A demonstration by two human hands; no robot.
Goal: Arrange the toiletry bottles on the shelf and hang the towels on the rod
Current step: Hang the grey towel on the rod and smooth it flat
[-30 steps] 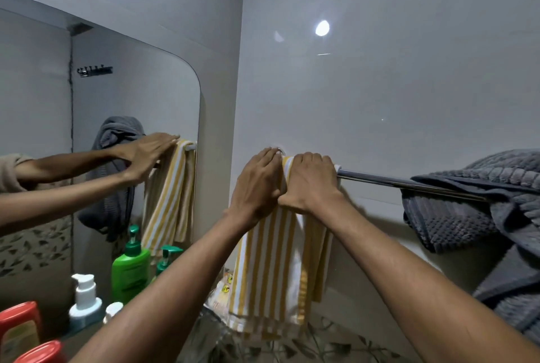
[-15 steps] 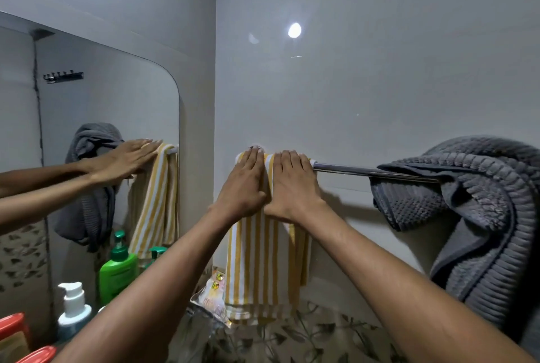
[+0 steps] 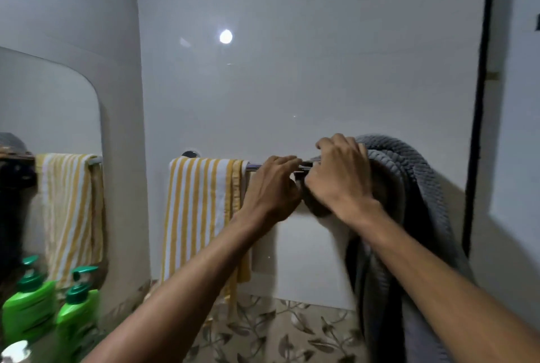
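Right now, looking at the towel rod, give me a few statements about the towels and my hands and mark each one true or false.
1. The striped towel hangs over the rod. True.
2. Both hands are on the striped towel. False: the left hand and right hand are at the grey towel.
3. The grey towel is at the rod's left end. False: it is to the right of the striped one.
4. A green pump bottle stands beside the mirror. True.

A home bathroom: beside the wall mirror (image 3: 49, 117), towels hang on a chrome rod (image 3: 254, 166); pump bottles below it.
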